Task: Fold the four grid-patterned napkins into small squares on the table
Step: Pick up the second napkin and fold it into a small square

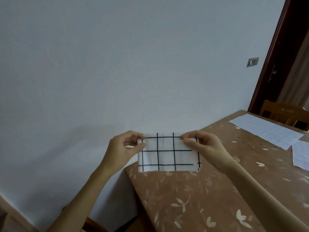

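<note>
A white napkin with a black grid (167, 155), folded into a wide rectangle, hangs in the air over the table's far left corner. My left hand (127, 144) pinches its upper left corner and my right hand (200, 143) pinches its upper right corner. Its lower edge hangs just above the table (192, 198). Two more pale grid napkins lie flat at the right: one spread out (265, 131), the other (301, 156) cut off by the frame edge.
The table wears a brown cloth with pale leaf prints. A grey wall stands right behind and to the left of it. A wooden chair (284, 113) and a dark door frame (274, 64) are at the far right.
</note>
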Tool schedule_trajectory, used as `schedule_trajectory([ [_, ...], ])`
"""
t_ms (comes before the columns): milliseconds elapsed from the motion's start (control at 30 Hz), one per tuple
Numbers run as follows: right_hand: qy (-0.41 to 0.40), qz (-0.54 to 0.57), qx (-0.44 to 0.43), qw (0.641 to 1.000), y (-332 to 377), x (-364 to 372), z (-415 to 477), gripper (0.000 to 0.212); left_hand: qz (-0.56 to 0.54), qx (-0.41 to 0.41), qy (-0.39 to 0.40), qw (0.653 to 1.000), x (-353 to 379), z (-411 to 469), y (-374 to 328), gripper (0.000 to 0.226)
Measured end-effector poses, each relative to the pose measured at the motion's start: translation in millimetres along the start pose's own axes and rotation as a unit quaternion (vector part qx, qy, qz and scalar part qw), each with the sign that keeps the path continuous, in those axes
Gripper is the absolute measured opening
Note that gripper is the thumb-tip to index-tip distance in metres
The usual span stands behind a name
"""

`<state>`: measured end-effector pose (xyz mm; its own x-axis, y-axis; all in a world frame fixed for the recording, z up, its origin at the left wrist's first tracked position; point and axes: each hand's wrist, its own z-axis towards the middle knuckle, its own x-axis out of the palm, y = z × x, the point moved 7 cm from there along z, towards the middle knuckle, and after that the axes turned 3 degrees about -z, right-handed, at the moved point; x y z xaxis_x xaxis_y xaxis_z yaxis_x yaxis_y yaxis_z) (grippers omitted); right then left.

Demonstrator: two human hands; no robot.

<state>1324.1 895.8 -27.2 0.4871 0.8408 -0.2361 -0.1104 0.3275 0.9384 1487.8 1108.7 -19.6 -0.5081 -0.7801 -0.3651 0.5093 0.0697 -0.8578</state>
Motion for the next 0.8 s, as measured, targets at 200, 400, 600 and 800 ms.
schedule_trajectory([
  [200, 0.052, -0.178, -0.095, 0.978, 24.5, 23.5, 2.5, 0.022, 0.164, 0.065, 0.059, 0.983, 26.6, 4.9, -21.2, 0.072],
  [400, 0.085, -0.279, -0.119, 0.949, 41.1, 40.4, 3.8, 0.051, 0.102, 0.026, 0.145, 0.984, 54.3, 6.6, -21.2, 0.013],
  [600, -0.030, -0.221, -0.119, 0.968, 41.0, 9.9, 6.1, 0.048, 0.010, -0.027, 0.100, 0.995, 41.7, 9.4, -9.9, 0.021],
  [800, -0.044, -0.104, 0.024, 0.993, 10.4, 2.9, -1.8, 0.075, -0.145, -0.063, 0.020, 0.987, 27.7, 10.2, -8.9, 0.045],
])
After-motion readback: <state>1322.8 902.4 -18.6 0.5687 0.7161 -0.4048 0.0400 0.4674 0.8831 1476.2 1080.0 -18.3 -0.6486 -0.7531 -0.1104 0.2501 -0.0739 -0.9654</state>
